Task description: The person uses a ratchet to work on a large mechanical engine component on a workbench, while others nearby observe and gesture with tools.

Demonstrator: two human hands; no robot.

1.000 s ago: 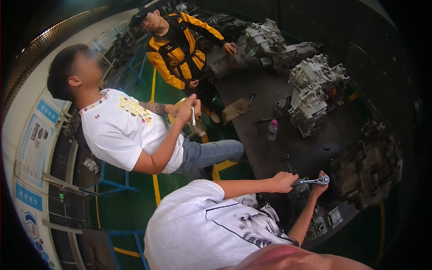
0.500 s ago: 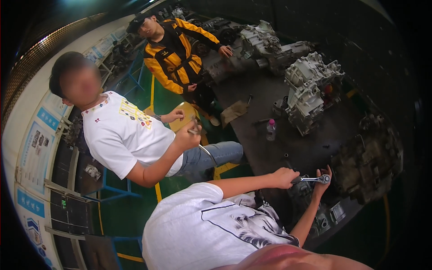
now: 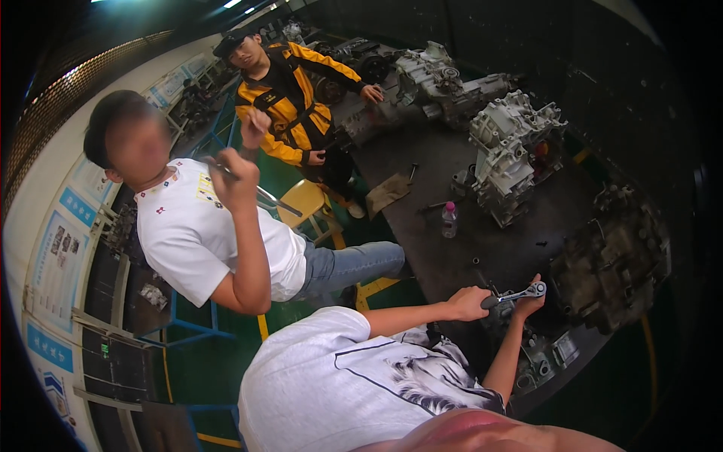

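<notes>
My left hand [image 3: 468,303] is closed around the dark handle of a ratchet wrench [image 3: 514,295]. The wrench's chrome head points right and slightly up. At that end, my right hand [image 3: 532,302] is wrapped about the head from behind and below; some of its fingers are hidden. Whatever the head may be fitted to cannot be made out. Both hands are over the near edge of a dark workbench [image 3: 437,260]. Below them lie grey metal castings [image 3: 541,360], partly covered by my right forearm. A dark, dirty gearbox housing [image 3: 614,260] sits just right of my right hand.
A silver gearbox [image 3: 508,154] and another transmission [image 3: 444,83] stand farther back. A pink-capped bottle [image 3: 449,221] and a brown cloth [image 3: 389,193] are on the bench. At left, a co-worker in a white shirt [image 3: 199,233] holds a metal tool; a person in a yellow-black jacket [image 3: 290,105] touches a transmission.
My hands and the ratchet wrench have shifted slightly left, and its head is tilted higher. The white-shirted co-worker has raised both hands and the metal tool, uncovering a yellow stool.
</notes>
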